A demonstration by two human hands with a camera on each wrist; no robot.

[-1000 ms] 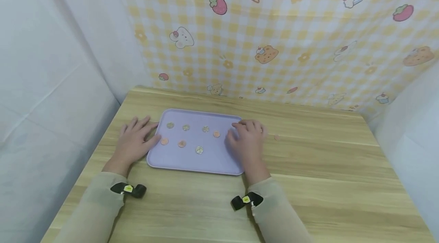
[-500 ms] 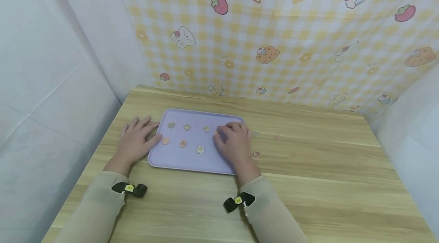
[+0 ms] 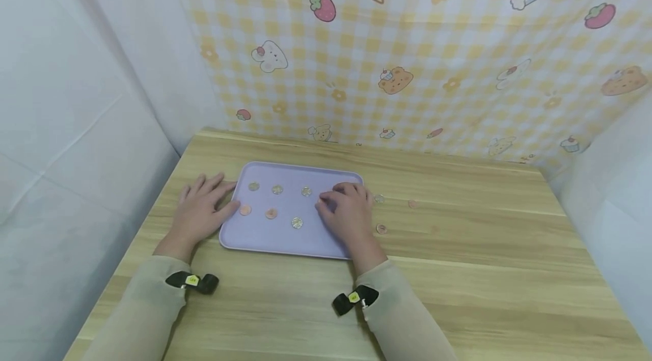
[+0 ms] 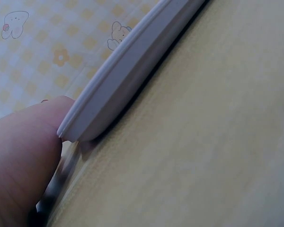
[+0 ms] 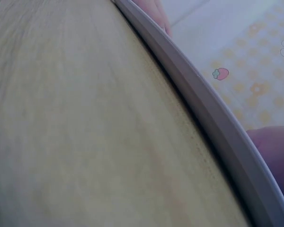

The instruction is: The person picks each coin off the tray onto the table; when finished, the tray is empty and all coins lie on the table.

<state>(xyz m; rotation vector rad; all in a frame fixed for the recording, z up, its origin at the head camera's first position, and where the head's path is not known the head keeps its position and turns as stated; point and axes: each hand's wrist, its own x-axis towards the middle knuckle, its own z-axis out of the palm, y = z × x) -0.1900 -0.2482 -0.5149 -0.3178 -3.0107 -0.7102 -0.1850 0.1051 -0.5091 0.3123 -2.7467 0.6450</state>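
On the lilac tray [image 3: 326,245], three silver-coloured coins [image 3: 277,189] form a back row. Nearer the front lie a copper coin [image 3: 245,210], another copper coin [image 3: 271,213] and a silver-coloured one [image 3: 297,223]. My left hand [image 3: 198,211] rests at the tray's left edge, fingers spread, thumb on the rim; the left wrist view shows the thumb [image 4: 28,146] against it. Over the tray's right part, my right hand [image 3: 348,216] has thumb and index finger together where a copper coin was, mostly hidden by the fingertips.
Right of the tray, a silver-coloured coin [image 3: 379,198], a copper coin [image 3: 381,229] and a fainter copper one [image 3: 411,203] lie on the wooden table [image 3: 484,270]. A yellow checked cloth [image 3: 458,38] hangs behind; white cloth covers both sides.
My right hand has moved left over the tray, its fingertips now at the rightmost copper coin. Two coins on the table beside the tray have come into view. The left hand has stayed put.
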